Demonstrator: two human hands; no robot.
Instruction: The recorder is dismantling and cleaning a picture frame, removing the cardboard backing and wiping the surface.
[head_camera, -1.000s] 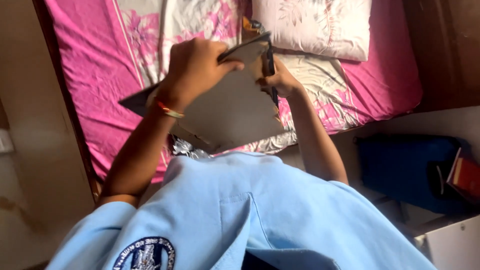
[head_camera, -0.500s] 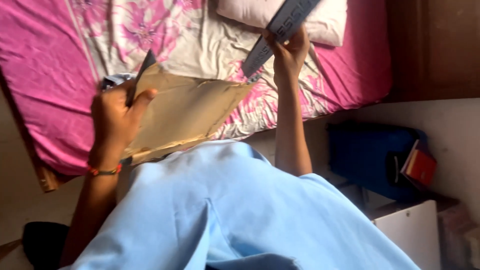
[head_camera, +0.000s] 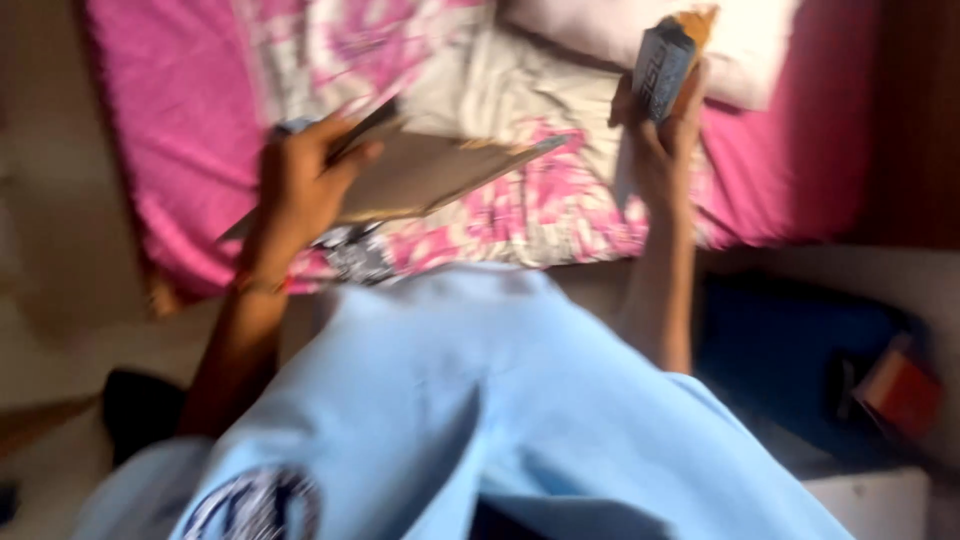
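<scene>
Nearest to you, your pale blue shirt (head_camera: 480, 420) fills the lower half of the view, from about seven o'clock round to five. Both your forearms rise out of it toward the bed.

At about ten o'clock your left hand (head_camera: 300, 190) is clamped on a flat brown folder (head_camera: 420, 180), thumb on top and fingers beneath its near corner. The folder lies almost level above the mattress edge, its far corner pointing toward one o'clock. A thin band (head_camera: 258, 285) circles that wrist.

At about one o'clock your right hand (head_camera: 665, 135) is raised higher, fingers closed around a narrow printed packet (head_camera: 665, 65) held upright. The two hands are well apart.

Beyond them lies the bed (head_camera: 180, 130), with a pink sheet and a white floral cover (head_camera: 540, 200) spread across it. A pale pillow (head_camera: 750, 40) sits at twelve to one o'clock, just behind the packet.

At four o'clock, beside the bed, a dark blue bag (head_camera: 780, 350) rests low, blurred.
</scene>
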